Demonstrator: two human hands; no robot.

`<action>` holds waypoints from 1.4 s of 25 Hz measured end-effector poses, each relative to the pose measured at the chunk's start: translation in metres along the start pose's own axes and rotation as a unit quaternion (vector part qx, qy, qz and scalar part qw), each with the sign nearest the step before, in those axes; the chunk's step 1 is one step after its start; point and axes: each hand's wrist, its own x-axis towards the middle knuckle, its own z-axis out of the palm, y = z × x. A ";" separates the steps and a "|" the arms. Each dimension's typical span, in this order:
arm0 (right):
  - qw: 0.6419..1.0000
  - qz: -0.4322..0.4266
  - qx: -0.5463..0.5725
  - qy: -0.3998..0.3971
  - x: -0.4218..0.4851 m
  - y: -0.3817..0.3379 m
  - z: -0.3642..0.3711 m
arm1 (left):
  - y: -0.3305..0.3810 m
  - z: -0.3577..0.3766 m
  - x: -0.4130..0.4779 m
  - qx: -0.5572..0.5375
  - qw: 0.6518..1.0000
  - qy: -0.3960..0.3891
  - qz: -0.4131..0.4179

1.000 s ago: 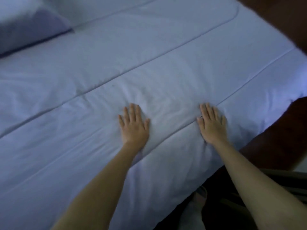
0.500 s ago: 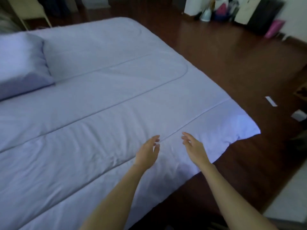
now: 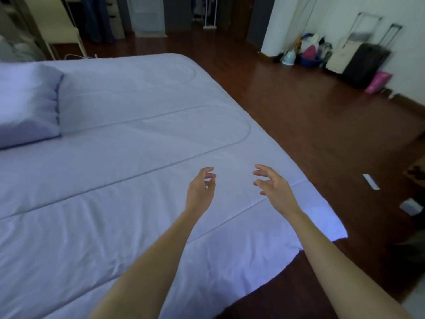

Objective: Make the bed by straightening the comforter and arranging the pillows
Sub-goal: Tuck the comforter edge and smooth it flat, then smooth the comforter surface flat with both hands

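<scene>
You're holding both hands above the comforter (image 3: 128,203), near its corner by the bed's foot. Left hand (image 3: 200,191) is hanging with fingers loosely curled, gripping nothing. Right hand (image 3: 274,189) is doing the same: fingers spread and half-bent, empty. Can't tell if either is brushing the fabric. Comforter is lying spread across the bed, mostly smooth, light wrinkles nearest you. One pillow (image 3: 27,107) is sitting on it at far left. Suitcases (image 3: 363,63) are standing against the far wall on the wooden floor (image 3: 310,116).
</scene>
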 end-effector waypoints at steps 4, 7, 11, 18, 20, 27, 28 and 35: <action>0.999 0.001 -0.036 -0.006 0.045 0.012 -0.042 | 0.016 0.039 0.038 -0.014 0.999 -0.028 -0.008; 0.998 -0.004 -0.050 -0.035 0.084 0.028 -0.058 | 0.018 0.063 0.063 -0.008 1.000 -0.019 -0.012; 0.990 -0.035 -0.076 -0.112 0.148 0.054 -0.084 | 0.011 0.097 0.095 -0.005 0.997 0.059 -0.053; 0.966 -0.100 -0.041 -0.236 0.263 0.103 -0.153 | 0.011 0.222 0.127 0.004 0.962 0.219 -0.164; 0.948 -0.123 -0.044 -0.291 0.285 0.113 -0.175 | 0.025 0.261 0.125 0.003 0.942 0.277 -0.189; 0.898 -0.162 -0.052 -0.405 0.323 0.111 -0.193 | 0.067 0.295 0.121 0.019 0.889 0.403 -0.216; 0.896 -0.165 -0.054 -0.408 0.323 0.114 -0.192 | 0.062 0.298 0.117 0.032 0.883 0.412 -0.222; 0.862 -0.183 -0.105 -0.461 0.332 0.150 -0.144 | 0.015 0.328 0.102 0.125 0.839 0.444 -0.290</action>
